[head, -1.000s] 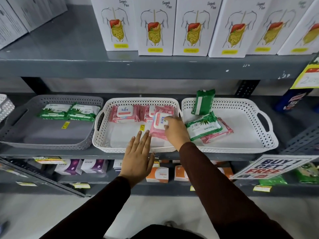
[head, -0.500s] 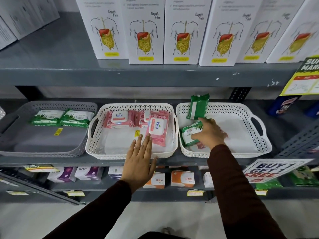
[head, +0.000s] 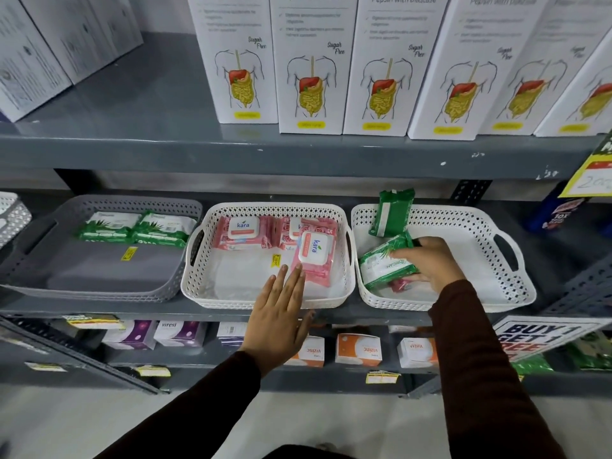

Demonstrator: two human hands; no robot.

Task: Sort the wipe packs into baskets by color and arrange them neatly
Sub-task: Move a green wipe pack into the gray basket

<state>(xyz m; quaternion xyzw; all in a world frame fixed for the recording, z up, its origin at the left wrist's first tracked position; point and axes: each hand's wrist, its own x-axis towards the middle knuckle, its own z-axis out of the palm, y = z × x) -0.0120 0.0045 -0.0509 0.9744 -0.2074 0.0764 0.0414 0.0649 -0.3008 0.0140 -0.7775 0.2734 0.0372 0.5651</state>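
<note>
Dark-sleeved arms reach up to the shelf, and the right hand (head: 430, 263), which a second ago was setting a pink pack into the middle basket, has crossed to the right basket (head: 463, 294) and now closes its fingers around a green wipe pack (head: 384, 265), thumb under, fingers over its top edge. That suggests the pink sorting is nearly done and the green pack's trip to the grey basket is next. The left hand (head: 281, 313) stays flat and spread, fingers together, its tips touching the near edge of the tilted pink pack (head: 314, 256) in the middle basket (head: 205, 286).

Under the gripped green pack a pink pack (head: 399, 284) peeks out, mostly hidden. Farther back, a second green pack (head: 394, 212) stands on end against the right basket's rear wall. Two more pink packs (head: 245, 231) lie along the back of the middle basket. The grey basket (head: 99, 293) on the left holds two green packs (head: 135, 228) side by side at its rear.
</note>
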